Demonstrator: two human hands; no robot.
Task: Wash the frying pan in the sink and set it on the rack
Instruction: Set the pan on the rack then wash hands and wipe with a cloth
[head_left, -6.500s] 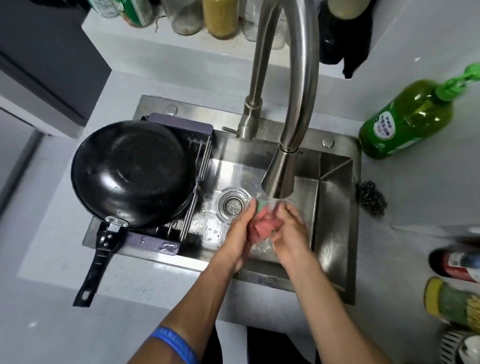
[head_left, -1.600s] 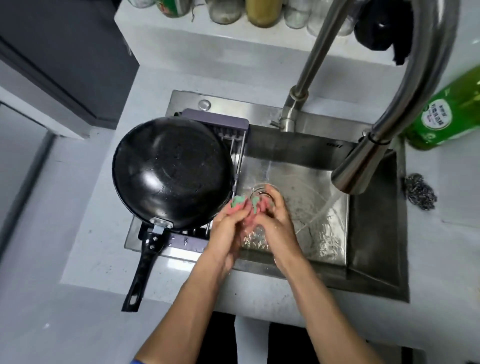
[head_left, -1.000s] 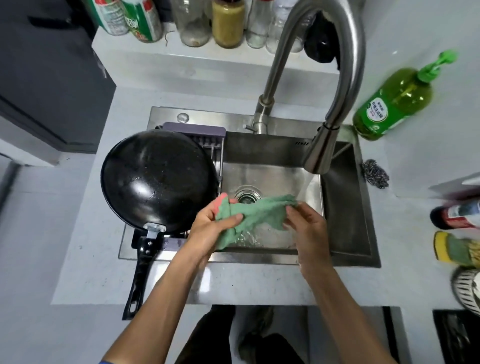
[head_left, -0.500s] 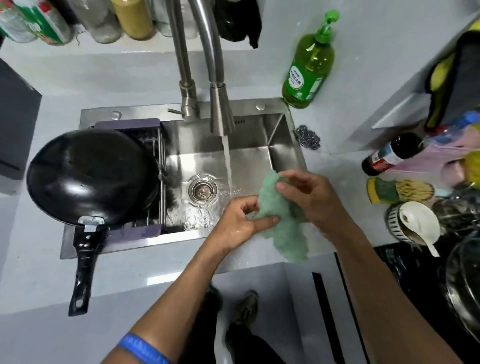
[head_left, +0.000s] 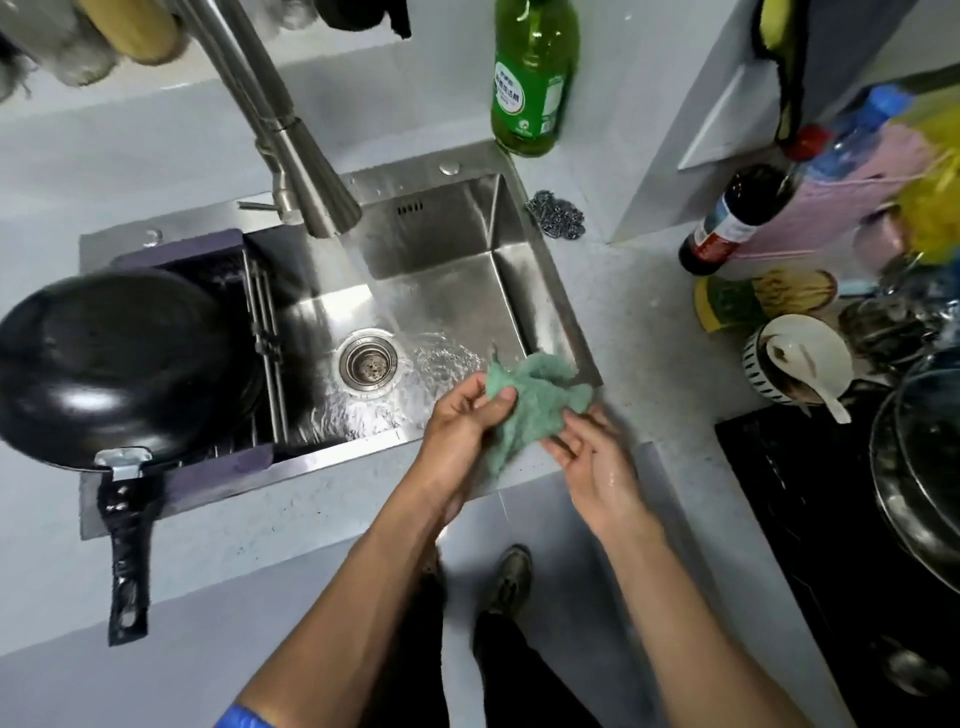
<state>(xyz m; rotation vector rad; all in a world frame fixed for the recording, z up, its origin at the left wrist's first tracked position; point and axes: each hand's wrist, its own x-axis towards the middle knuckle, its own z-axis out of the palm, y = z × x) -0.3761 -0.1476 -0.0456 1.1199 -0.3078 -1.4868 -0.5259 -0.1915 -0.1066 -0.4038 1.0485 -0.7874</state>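
Presently the frying pan (head_left: 119, 358) lies upside down on the rack (head_left: 260, 332) at the sink's (head_left: 467, 244) nine o'clock, handle (head_left: 126, 561) overhanging toward six. Judged heavy, rigid and wet-slick; the handle is the sound grip. The left hand (head_left: 462, 431) pinches a limp green cloth (head_left: 535, 400); the right hand (head_left: 597, 462), at its four o'clock, lies slack and unclenched beneath it.
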